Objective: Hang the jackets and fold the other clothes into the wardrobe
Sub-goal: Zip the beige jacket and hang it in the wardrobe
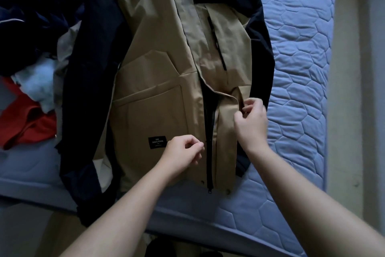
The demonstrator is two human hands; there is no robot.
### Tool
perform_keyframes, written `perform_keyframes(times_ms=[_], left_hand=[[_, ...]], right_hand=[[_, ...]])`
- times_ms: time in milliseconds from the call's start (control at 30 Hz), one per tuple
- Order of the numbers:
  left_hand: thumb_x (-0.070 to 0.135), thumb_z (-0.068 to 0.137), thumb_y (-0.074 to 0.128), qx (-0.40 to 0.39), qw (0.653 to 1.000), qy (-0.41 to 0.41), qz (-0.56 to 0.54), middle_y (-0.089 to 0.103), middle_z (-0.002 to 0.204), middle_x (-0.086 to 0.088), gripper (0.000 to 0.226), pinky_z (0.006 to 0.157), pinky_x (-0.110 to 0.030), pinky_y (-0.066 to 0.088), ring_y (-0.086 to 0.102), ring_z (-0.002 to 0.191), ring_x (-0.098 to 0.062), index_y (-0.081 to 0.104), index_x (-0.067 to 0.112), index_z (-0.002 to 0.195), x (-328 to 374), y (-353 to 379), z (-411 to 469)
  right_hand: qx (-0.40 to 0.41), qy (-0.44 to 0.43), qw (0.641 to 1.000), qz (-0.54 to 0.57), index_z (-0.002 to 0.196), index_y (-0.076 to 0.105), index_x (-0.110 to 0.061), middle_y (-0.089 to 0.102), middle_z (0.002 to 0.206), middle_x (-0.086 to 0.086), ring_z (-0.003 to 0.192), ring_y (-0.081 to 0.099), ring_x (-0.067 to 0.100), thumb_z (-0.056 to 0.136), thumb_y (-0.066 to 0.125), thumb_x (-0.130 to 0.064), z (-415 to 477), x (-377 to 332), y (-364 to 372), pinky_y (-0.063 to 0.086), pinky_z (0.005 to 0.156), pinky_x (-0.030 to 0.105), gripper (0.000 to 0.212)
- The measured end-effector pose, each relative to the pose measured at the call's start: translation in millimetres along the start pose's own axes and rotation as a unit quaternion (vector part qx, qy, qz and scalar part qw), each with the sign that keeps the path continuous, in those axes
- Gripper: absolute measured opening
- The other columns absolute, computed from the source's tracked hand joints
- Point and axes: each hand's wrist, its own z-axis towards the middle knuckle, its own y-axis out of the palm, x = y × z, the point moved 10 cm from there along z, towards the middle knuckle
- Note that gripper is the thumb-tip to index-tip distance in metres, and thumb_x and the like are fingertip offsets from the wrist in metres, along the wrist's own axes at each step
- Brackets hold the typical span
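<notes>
Head view: tan-and-navy jacket [156,73] lies flat, front up, on the blue quilted mattress [302,52] — hem toward the person.
Zipper [209,131]: parted along the lower front.
Right hand [251,121]: thumb and forefinger pinch the tan front flap.
Left hand [183,151]: fingers curled at the front edge beside the black label [157,142] — grip on cloth cannot be told.
Beside the jacket: red garment [27,119].

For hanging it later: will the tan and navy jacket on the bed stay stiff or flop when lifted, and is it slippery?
Probably floppy: the jacket lies flat with soft creases, and its flap bends where the right hand pinches it. It looks smooth, so it may slide somewhat. The loose sleeves would likely dangle.
</notes>
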Motion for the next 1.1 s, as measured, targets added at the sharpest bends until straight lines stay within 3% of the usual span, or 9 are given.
perform_keyframes(times_ms=[33,100,200,500,667,800,900,967,1100], left_hand=[[0.02,0.092,0.059,0.001,1.0,0.004,-0.001,0.061,0.056,0.003,0.024,0.043,-0.013,0.037,0.055,0.047,-0.012,0.063,0.015,0.069,3,1,-2],[0.021,0.092,0.059,0.002,1.0,0.01,-0.014,0.057,0.053,0.003,0.026,0.043,-0.014,0.035,0.052,0.044,-0.013,0.063,0.015,0.067,7,1,-5],[0.016,0.095,0.056,-0.013,0.999,0.013,-0.043,0.058,0.054,0.004,0.024,0.044,-0.016,0.036,0.049,0.043,-0.011,0.065,0.012,0.073,8,2,-8],[0.024,0.091,0.063,-0.026,0.995,-0.024,-0.097,0.06,0.053,0.0,0.024,0.036,-0.016,0.028,0.043,0.036,-0.008,0.065,0.011,0.071,-10,3,-9],[0.025,0.095,0.057,-0.025,0.993,-0.044,-0.106,0.058,0.053,-0.001,0.03,0.035,-0.016,0.029,0.044,0.034,-0.008,0.064,0.011,0.069,-28,0,-11],[0.042,0.085,0.063,0.062,0.988,-0.012,0.143,0.064,0.067,0.008,0.022,0.054,-0.025,0.046,0.058,0.055,-0.01,0.061,0.025,0.071,-28,-11,-10],[0.067,0.074,0.055,0.099,0.944,0.01,0.313,0.063,0.08,0.008,0.042,0.057,-0.03,0.038,0.061,0.077,-0.019,0.05,0.025,0.077,-10,6,-2],[0.057,0.084,0.052,0.107,0.928,0.032,0.355,0.064,0.085,-0.001,0.037,0.06,-0.032,0.037,0.062,0.085,-0.029,0.046,0.022,0.077,3,20,6],[0.047,0.089,0.054,0.117,0.941,0.035,0.315,0.063,0.08,-0.004,0.033,0.06,-0.033,0.04,0.06,0.082,-0.032,0.047,0.018,0.074,3,25,7]], right_hand=[[0.006,-0.116,0.993,-0.023,0.1,0.056,-0.013,0.052,0.088,-0.002,0.083,0.052,0.019,0.079,0.056,-0.008,-14,-21,-5,0.042,0.076,0.034,0.022],[-0.068,-0.288,0.953,-0.067,0.096,0.063,-0.011,0.057,0.084,0.001,0.076,0.058,0.023,0.073,0.06,-0.005,-50,-50,7,0.046,0.066,0.039,0.023],[-0.142,-0.39,0.892,-0.176,0.092,0.072,-0.011,0.062,0.078,0.004,0.073,0.064,0.028,0.067,0.076,-0.003,-85,-48,31,0.046,0.058,0.036,0.027],[-0.14,-0.387,0.897,-0.163,0.08,0.071,-0.012,0.064,0.072,0.001,0.066,0.062,0.025,0.071,0.079,-0.008,-81,-47,49,0.049,0.05,0.029,0.012],[-0.162,-0.356,0.908,-0.147,0.083,0.069,-0.008,0.065,0.073,0.002,0.069,0.062,0.025,0.076,0.071,-0.004,-80,-38,48,0.05,0.051,0.037,0.009],[-0.195,-0.341,0.915,-0.093,0.082,0.068,-0.004,0.067,0.072,0.005,0.065,0.062,0.025,0.078,0.069,-0.002,-74,-36,45,0.052,0.058,0.037,0.005],[-0.224,-0.331,0.915,-0.058,0.083,0.07,-0.006,0.07,0.075,0.001,0.067,0.064,0.017,0.083,0.07,-0.007,-71,-37,46,0.052,0.062,0.03,0.001],[-0.228,-0.315,0.92,-0.053,0.083,0.071,-0.007,0.07,0.076,0.001,0.069,0.065,0.016,0.084,0.07,-0.008,-65,-36,47,0.051,0.065,0.028,0.002],[-0.211,-0.304,0.926,-0.07,0.078,0.067,-0.009,0.067,0.067,0.0,0.063,0.062,0.014,0.085,0.066,-0.009,-49,-48,44,0.05,0.062,0.031,0.007]])
